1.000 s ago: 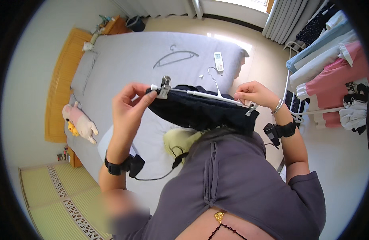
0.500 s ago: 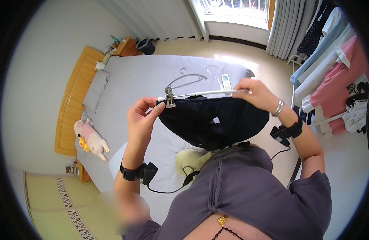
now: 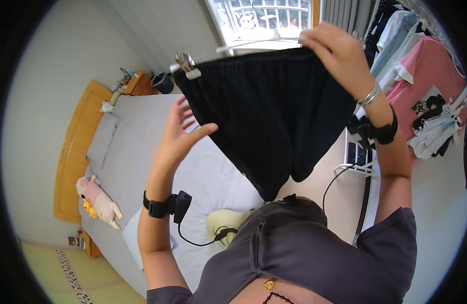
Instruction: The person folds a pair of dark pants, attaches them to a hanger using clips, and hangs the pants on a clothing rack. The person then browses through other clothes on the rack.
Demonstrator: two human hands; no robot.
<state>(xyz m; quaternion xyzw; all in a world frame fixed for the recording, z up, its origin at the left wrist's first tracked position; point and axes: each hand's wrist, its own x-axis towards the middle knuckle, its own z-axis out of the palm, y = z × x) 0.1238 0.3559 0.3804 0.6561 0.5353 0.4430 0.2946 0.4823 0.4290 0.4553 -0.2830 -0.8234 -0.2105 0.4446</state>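
Black shorts with an elastic waistband hang spread out in front of me. A metal clip pinches the waistband's left corner to a thin white clip hanger. My right hand is closed around the right end of the hanger at the waistband; the clip there is hidden. Below the left clip, my left hand is open, its thumb and fingers apart. The thumb tip lies at the shorts' left edge; whether it touches the cloth I cannot tell.
A bed with grey bedding lies beyond and left, carrying a plush toy. At the right, a rack holds clothes such as a pink top. A window and curtains are at the back. Cables run from both wrist straps.
The hanger and shorts have risen and moved away from me, and the shorts now hang at full length. My left hand has let go of the clip end and dropped below it.
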